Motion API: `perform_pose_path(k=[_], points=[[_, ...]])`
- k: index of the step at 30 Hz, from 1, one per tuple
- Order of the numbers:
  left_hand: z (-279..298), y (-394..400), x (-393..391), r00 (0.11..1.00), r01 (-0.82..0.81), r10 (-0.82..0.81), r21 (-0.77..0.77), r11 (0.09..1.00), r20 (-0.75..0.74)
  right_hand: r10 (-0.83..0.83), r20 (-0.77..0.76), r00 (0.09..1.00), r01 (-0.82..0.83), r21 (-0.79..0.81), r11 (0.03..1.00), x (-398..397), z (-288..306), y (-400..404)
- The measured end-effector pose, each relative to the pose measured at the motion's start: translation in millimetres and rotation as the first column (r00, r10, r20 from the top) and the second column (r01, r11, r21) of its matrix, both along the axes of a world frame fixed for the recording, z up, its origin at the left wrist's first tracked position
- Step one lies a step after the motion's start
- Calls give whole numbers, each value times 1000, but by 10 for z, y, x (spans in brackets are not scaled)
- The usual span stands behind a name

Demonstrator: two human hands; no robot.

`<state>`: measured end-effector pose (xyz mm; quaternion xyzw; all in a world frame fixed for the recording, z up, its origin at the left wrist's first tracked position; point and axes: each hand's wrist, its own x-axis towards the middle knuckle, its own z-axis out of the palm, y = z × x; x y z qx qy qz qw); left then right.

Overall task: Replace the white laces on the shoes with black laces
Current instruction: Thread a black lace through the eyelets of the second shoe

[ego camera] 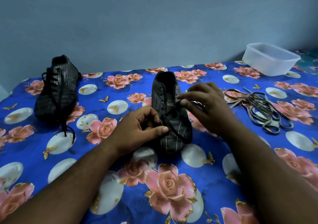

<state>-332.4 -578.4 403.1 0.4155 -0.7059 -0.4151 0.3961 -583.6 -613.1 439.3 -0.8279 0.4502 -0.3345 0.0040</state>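
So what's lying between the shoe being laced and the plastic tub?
In the head view, the right hand and the removed laces lie between the shoe and tub.

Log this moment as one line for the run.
near shoe: lacing begun | black lace: pinched by left hand and right hand | far shoe: black-laced | removed laces: right, loose

A bright blue bedsheet [110, 89] is printed with pink roses, white circles and small gold butterflies. The near shoe [172, 120] is seen to be dark grey with thin pale stripes, threaded with a black lace [177, 134]. The far left shoe [56, 89] is black with pale stripes and black lacing. A greyish-white pile of laces [259, 108] is shown at right, and a translucent white container [270, 59] at far right. The wall [154, 17] is grey-blue.
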Motion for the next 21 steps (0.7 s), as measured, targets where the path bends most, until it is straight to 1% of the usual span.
perform_pose_path(k=[3, 5, 11, 16, 21], points=[[-23, -47, 23, 998, -37, 38, -26, 999, 58, 27, -125, 992, -25, 24, 999, 127, -8, 60], [-38, -63, 30, 997, -38, 40, -33, 999, 68, 26, -166, 986, -21, 29, 999, 172, -9, 76], [-63, -81, 31, 998, -39, 41, -29, 999, 55, -26, -207, 978, 32, 23, 999, 249, 20, 121], [-62, -84, 21, 998, -42, 43, -23, 999, 52, -12, -268, 963, 37, 90, 995, 299, 24, 119], [-52, -78, 1, 998, -42, 43, -13, 999, 45, 36, -220, 975, -6, 133, 991, 295, 12, 93]])
